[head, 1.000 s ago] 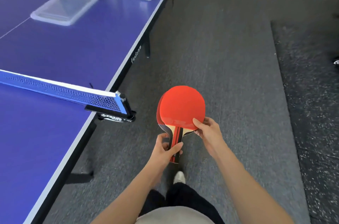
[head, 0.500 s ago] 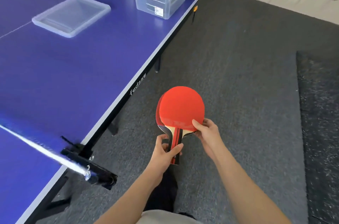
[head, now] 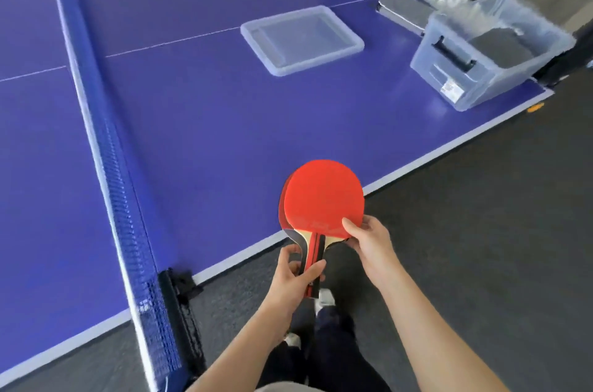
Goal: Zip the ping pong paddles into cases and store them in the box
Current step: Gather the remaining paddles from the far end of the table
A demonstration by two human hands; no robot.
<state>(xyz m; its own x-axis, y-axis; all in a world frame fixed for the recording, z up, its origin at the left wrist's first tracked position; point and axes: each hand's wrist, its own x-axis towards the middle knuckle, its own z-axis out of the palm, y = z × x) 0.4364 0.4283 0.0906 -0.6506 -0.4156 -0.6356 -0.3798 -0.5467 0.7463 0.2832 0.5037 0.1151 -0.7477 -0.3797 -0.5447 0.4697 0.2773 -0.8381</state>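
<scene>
The two paddles (head: 323, 199) are stacked one on the other, the lower one shifted a little to the left, and they are held in the air over the near edge of the worktop (head: 224, 119). The left grip (head: 295, 276) is clenched round both handles together. The right grip (head: 369, 241) pinches the lower rim of the red blade, thumb on top and the other fingers below.

I judge the paddles light and stiff — a thin wooden blade that does not bend. The rubber face is tacky and probably marks easily, so it is better to touch it little. The handles look smooth, and the two can fan apart if only one is held. The best hold is therefore at the handles, with a light pinch at the blade rim to keep the pair in line.

The clear box (head: 449, 71) stands at the far right corner of the worktop, its lid (head: 321, 66) lying apart to the left. A flat grey thing (head: 399, 8) behind the box is perhaps a case — likely soft, needing one grip to steady it.
</scene>
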